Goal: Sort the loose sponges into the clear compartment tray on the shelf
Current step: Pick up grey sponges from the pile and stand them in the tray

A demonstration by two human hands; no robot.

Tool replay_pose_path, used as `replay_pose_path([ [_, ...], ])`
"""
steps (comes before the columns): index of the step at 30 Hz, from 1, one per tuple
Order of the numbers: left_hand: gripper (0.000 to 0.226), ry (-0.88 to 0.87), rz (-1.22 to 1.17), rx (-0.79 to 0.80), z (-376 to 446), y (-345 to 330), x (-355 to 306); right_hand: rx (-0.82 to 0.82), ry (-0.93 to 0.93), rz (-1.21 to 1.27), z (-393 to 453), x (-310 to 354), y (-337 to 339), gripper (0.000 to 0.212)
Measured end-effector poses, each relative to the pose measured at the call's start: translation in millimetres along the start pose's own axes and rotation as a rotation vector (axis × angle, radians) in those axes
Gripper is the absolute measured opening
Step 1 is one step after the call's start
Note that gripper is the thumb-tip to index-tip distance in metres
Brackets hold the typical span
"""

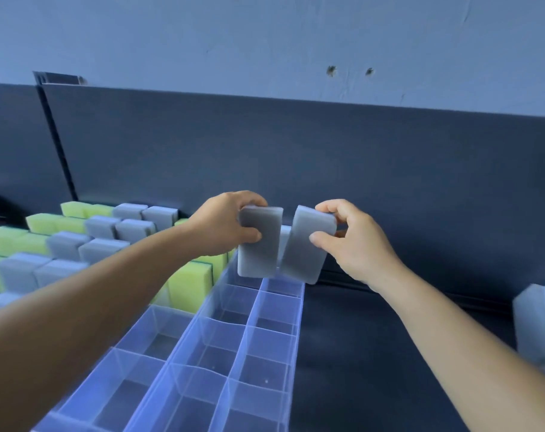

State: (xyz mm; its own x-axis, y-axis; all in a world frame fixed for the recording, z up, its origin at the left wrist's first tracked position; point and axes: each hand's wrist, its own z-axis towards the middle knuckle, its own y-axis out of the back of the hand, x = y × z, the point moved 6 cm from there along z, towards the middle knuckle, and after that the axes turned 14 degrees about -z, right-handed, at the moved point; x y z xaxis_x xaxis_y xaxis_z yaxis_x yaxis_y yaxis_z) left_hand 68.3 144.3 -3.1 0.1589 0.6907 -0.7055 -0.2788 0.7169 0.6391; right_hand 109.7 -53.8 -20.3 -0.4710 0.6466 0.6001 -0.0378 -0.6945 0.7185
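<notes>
My left hand (pixel 226 227) grips a grey sponge (pixel 258 251) held upright, and my right hand (pixel 353 241) grips a second grey sponge (pixel 305 254) tilted beside it. Both sponges hang side by side just above the far end of the clear compartment tray (pixel 296 319). The tray runs from the bottom of the view toward the back wall, and its near compartments show bare bottoms. To the left, several grey sponges (pixel 101 227) and green sponges (pixel 42 222) stand upright in filled rows. A green sponge (pixel 187 285) stands right beside the tray's left wall.
A dark back panel (pixel 296 157) rises behind the shelf. The dark shelf surface (pixel 374 353) lies to the right of the tray. A pile of pale loose sponges (pixel 537 325) sits at the right edge of the view.
</notes>
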Motion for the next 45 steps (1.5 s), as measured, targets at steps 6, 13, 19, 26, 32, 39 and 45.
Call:
replay_pose_path([
  [6, 0.038, -0.010, 0.030, 0.034, 1, 3, 19, 0.032, -0.002, -0.036, 4, 5, -23, 0.030],
  [13, 0.042, -0.023, 0.052, 0.036, 6, 4, 29, 0.031, 0.000, -0.126, 5, 7, -33, 0.031],
  [19, 0.041, -0.022, 0.082, 0.085, 3, -9, 34, 0.026, 0.042, -0.241, 2, 11, -41, 0.030],
  [26, 0.045, -0.082, 0.404, 0.140, -5, -26, 40, 0.118, 0.076, -0.456, -6, 14, -56, 0.033],
  [32, 0.046, -0.074, 0.491, 0.150, -6, -30, 37, 0.152, 0.038, -0.500, -9, 11, -61, 0.040],
  [39, 0.067, -0.190, 0.511, 0.137, -12, -42, -3, 0.097, 0.078, -0.576, -23, 11, -29, 0.064],
  [45, 0.062, -0.298, 0.434, 0.185, -13, -92, -64, 0.069, -0.009, -0.666, -50, -25, 25, 0.072],
])
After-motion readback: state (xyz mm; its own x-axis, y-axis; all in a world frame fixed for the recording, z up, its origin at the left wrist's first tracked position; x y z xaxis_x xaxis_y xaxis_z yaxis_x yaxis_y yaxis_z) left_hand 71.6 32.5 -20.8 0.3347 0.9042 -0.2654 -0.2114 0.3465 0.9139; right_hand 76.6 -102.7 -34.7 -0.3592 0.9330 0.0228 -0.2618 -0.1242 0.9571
